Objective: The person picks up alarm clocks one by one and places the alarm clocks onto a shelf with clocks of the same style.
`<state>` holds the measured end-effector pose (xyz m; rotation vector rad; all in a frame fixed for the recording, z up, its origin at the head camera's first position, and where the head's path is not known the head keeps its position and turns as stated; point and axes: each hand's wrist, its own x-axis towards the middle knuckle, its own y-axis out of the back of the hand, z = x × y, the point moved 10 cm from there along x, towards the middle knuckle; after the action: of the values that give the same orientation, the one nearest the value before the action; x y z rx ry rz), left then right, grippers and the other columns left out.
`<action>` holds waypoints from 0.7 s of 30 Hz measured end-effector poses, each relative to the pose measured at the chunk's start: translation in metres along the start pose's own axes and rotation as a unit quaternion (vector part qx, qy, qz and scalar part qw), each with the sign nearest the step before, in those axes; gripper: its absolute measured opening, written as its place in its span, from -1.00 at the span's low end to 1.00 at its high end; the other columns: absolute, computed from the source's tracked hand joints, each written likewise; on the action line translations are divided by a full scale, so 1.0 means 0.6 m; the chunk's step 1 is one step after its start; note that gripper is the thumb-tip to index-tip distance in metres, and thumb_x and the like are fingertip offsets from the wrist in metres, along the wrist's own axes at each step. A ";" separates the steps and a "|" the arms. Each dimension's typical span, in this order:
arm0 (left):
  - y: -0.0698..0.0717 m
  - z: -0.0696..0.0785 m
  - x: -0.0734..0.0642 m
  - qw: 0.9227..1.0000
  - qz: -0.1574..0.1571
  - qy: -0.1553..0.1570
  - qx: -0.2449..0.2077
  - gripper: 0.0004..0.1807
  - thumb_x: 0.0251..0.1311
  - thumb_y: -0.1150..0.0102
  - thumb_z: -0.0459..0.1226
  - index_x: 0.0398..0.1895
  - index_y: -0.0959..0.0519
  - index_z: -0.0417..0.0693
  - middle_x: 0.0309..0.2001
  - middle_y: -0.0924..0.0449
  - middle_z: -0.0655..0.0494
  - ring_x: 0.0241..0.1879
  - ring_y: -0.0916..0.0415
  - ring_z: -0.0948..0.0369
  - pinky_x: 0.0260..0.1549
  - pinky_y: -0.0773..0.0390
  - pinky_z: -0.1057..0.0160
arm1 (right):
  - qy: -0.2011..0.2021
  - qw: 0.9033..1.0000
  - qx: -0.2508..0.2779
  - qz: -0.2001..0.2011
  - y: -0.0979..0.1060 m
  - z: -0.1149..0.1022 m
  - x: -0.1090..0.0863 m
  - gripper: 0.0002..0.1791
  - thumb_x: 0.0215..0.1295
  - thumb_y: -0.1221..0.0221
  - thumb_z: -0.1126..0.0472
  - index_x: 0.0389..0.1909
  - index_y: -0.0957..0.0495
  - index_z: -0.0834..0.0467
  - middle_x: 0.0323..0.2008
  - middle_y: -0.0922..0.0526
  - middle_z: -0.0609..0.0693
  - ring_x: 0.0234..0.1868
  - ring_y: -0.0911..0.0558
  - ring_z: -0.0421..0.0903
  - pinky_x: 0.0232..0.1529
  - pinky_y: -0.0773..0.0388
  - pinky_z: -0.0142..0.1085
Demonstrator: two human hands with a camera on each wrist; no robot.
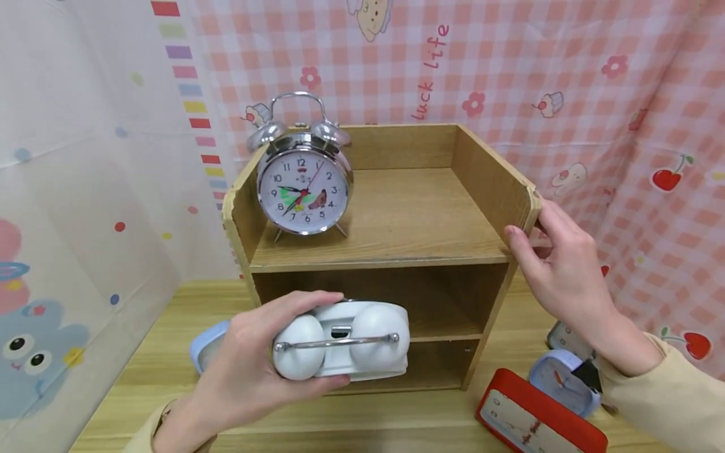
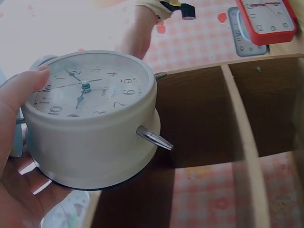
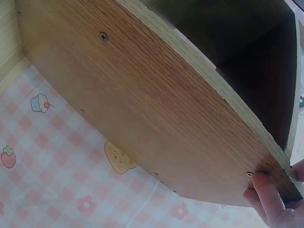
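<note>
Losing hold of the white twin-bell clock (image 1: 368, 330) looks like the likeliest trouble, since the left hand (image 1: 249, 355) grips it from one side only, thumb over the rim of the dial (image 2: 90, 88) and fingers behind the back. The smooth, round case could twist or slip at its unsupported end. It is held up in front of the lower compartments of the wooden shelf (image 1: 408, 214), and a jutting metal leg (image 2: 154, 137) could snag on a board if the clock comes too close.

The right hand (image 1: 566, 270) pinches the front edge of the side panel (image 1: 498, 182), thumb at the edge and fingers on the outer face. A hard push there might shift the shelf and tip the silver clock (image 1: 304, 195), which stands on thin legs at the left of the top board. The right sleeve (image 1: 674, 384) could also brush the blue clock (image 1: 555, 384) just beside it; a red clock (image 1: 538, 415) sits next to that on the surface (image 1: 141, 371).

As for the white clock's looks, the case is plain white and drum-shaped, with two rounded white bells on top and a slim metal handle arching across them. Its pale dial carries dark numerals and dark pointers, and the visible leg shines like polished metal.
</note>
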<state>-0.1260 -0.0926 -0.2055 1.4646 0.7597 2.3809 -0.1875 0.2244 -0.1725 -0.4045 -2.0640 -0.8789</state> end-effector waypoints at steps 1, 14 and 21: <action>0.001 0.003 0.006 1.000 0.001 -0.003 -0.003 -0.24 -0.08 -0.73 -0.16 0.24 -0.61 -0.10 0.02 -0.78 0.07 -0.08 -0.71 0.29 0.03 -0.61 0.52 | 0.000 1.000 0.003 -0.001 -0.001 0.000 0.000 -0.66 0.39 -0.24 0.42 0.16 -0.63 0.34 -0.05 -0.71 0.25 -0.17 -0.50 -0.62 -0.13 -0.40 -0.85; 0.015 0.034 0.083 0.999 0.014 -0.043 0.013 -0.20 -0.18 -0.76 -0.16 0.21 -0.62 -0.15 0.04 -0.79 0.03 -0.06 -0.74 0.22 0.08 -0.62 0.45 | 0.008 1.000 -0.010 0.000 -0.001 -0.002 0.002 -0.71 0.38 -0.24 0.42 0.09 -0.64 0.36 -0.06 -0.70 0.25 -0.18 -0.47 -0.62 -0.13 -0.38 -0.85; 0.021 0.040 0.124 0.999 0.023 -0.049 0.008 -0.18 -0.21 -0.77 -0.21 0.22 -0.62 -0.18 0.09 -0.78 0.02 -0.01 -0.73 0.22 0.07 -0.64 0.40 | 0.004 1.000 -0.015 -0.002 0.000 0.000 0.000 -0.76 0.38 -0.25 0.42 0.03 -0.63 0.37 -0.16 -0.67 0.21 -0.24 -0.45 -0.60 -0.17 -0.38 -0.85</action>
<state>-0.1389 -0.0619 -0.1338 1.6086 0.7309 2.3219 -0.1874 0.2241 -0.1726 -0.4140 -2.0475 -0.9131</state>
